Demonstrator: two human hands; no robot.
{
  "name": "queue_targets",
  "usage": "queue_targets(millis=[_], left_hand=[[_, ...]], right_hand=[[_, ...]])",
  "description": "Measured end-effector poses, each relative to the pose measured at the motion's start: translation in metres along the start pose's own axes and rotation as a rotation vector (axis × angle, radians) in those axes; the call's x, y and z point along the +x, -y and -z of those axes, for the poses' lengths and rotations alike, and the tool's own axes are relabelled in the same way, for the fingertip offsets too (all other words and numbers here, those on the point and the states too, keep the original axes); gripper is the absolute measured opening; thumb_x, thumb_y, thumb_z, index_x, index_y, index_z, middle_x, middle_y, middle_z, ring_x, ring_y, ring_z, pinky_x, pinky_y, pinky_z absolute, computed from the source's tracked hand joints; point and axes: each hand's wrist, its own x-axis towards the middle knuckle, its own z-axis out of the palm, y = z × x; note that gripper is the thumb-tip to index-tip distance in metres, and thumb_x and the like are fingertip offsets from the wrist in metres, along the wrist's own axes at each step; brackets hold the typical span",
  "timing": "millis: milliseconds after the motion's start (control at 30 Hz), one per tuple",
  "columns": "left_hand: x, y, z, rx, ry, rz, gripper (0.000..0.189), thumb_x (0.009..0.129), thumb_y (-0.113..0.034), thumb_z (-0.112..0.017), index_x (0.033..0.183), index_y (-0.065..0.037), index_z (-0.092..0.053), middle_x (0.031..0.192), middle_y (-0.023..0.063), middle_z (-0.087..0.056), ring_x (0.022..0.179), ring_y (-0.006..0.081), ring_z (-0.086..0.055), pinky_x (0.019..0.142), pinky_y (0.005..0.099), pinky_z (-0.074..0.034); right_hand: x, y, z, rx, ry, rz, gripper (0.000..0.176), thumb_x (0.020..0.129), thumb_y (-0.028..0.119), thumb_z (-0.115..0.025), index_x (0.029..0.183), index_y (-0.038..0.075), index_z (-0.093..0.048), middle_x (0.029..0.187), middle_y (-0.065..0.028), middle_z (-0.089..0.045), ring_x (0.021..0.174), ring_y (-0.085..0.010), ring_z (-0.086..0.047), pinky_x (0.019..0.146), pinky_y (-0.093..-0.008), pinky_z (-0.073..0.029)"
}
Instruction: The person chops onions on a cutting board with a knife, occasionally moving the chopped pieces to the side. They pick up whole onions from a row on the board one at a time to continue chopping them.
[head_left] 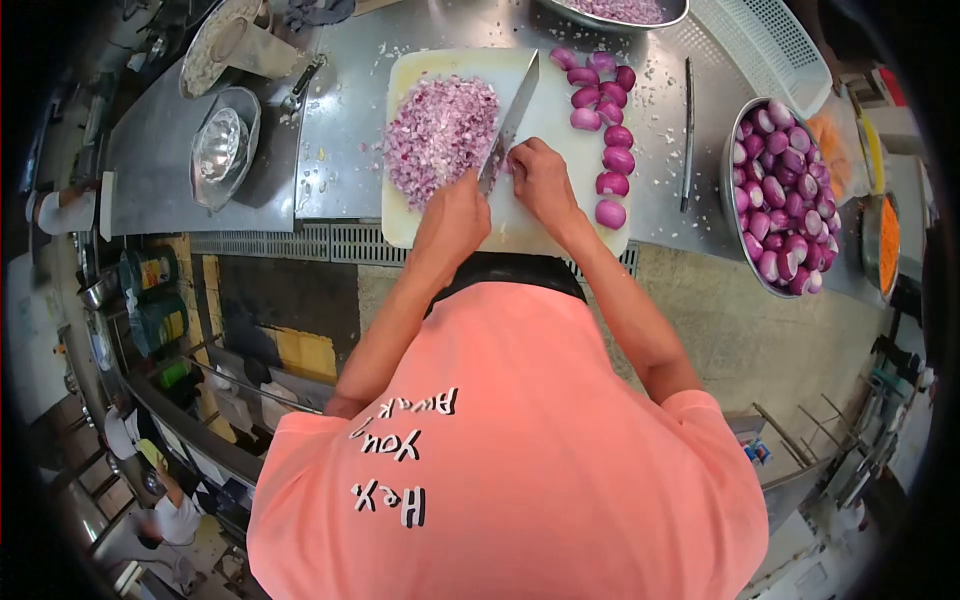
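My left hand [455, 222] is closed around the handle of a kitchen knife [518, 105], whose broad blade points up and away over the white cutting board [565, 185]. Right beside the blade, my right hand [543, 183] has its fingers curled down on a red onion piece [504, 167], mostly hidden by the fingertips. A heap of chopped red onion [440, 135] covers the board's left side. Along its right side lie peeled red onion halves [618, 160] in a bent row.
A steel bowl [735, 215] full of peeled red onions stands at right, near a dark rod [688, 135]. A white plastic basket [765, 50] is at the far right corner. At left are a metal bowl [245, 165] and a peeler-like tool [305, 80]. Other people work at lower left.
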Motion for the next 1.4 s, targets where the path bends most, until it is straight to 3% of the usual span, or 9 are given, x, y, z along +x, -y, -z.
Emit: queue_targets(millis=[367, 600, 700, 767, 867, 1200, 1400], left_hand=[[0.002, 0.010, -0.021, -0.006, -0.028, 0.009, 0.018, 0.090, -0.010, -0.051, 0.095, 0.007, -0.054, 0.074, 0.0307, -0.060, 0.075, 0.0483, -0.061, 0.065, 0.0538, -0.046], [0.003, 0.009, 0.000, 0.030, 0.009, 0.036, 0.017, 0.086, -0.004, -0.053, 0.094, 0.010, -0.056, 0.073, 0.0332, -0.060, 0.073, 0.0488, -0.062, 0.065, 0.0550, -0.048], [0.007, 0.018, -0.007, 0.055, -0.080, -0.031, 0.018, 0.086, -0.004, -0.053, 0.095, 0.011, -0.055, 0.070, 0.0331, -0.060, 0.071, 0.0486, -0.063, 0.064, 0.0547, -0.049], [0.004, 0.009, 0.007, 0.028, 0.004, 0.018, 0.018, 0.086, -0.004, -0.053, 0.096, 0.010, -0.055, 0.068, 0.0320, -0.059, 0.070, 0.0489, -0.063, 0.064, 0.0547, -0.049], [-0.002, 0.020, -0.015, -0.005, -0.071, -0.015, 0.015, 0.088, -0.007, -0.052, 0.095, 0.006, -0.053, 0.071, 0.0319, -0.057, 0.071, 0.0489, -0.060, 0.062, 0.0542, -0.045], [0.011, 0.010, -0.017, -0.007, -0.062, -0.027, 0.015, 0.088, -0.005, -0.051, 0.089, 0.009, -0.055, 0.072, 0.0340, -0.060, 0.074, 0.0498, -0.063, 0.066, 0.0541, -0.049], [0.006, 0.011, -0.020, -0.010, -0.045, -0.007, 0.015, 0.089, -0.009, -0.052, 0.090, 0.006, -0.052, 0.072, 0.0320, -0.058, 0.075, 0.0503, -0.060, 0.065, 0.0542, -0.045]], right_hand=[[-0.003, 0.000, -0.001, 0.045, -0.047, 0.011, 0.013, 0.075, -0.007, -0.057, 0.084, -0.002, -0.064, 0.084, -0.0199, -0.059, 0.077, -0.0415, -0.060, 0.071, -0.0468, -0.050], [-0.002, -0.003, 0.005, -0.019, 0.000, 0.101, 0.012, 0.076, -0.005, -0.059, 0.086, 0.000, -0.065, 0.087, -0.0170, -0.062, 0.083, -0.0370, -0.061, 0.074, -0.0449, -0.050], [-0.002, 0.007, 0.005, -0.043, 0.035, 0.062, 0.010, 0.077, -0.003, -0.059, 0.086, 0.000, -0.065, 0.085, -0.0166, -0.062, 0.084, -0.0361, -0.061, 0.073, -0.0450, -0.050], [-0.002, 0.006, 0.003, -0.106, 0.063, 0.039, 0.009, 0.078, -0.001, -0.059, 0.085, 0.000, -0.064, 0.083, -0.0172, -0.061, 0.084, -0.0367, -0.061, 0.073, -0.0459, -0.049], [-0.001, 0.007, 0.001, -0.103, 0.071, 0.027, 0.007, 0.078, -0.002, -0.059, 0.084, -0.001, -0.063, 0.081, -0.0183, -0.060, 0.082, -0.0382, -0.060, 0.071, -0.0467, -0.049], [-0.006, 0.010, 0.001, -0.048, 0.053, 0.024, 0.008, 0.077, -0.004, -0.057, 0.083, -0.003, -0.062, 0.080, -0.0212, -0.059, 0.078, -0.0421, -0.060, 0.070, -0.0481, -0.049], [-0.007, 0.009, 0.002, -0.002, 0.050, -0.024, 0.009, 0.077, -0.005, -0.057, 0.084, -0.003, -0.062, 0.082, -0.0221, -0.059, 0.078, -0.0428, -0.061, 0.070, -0.0483, -0.050]])
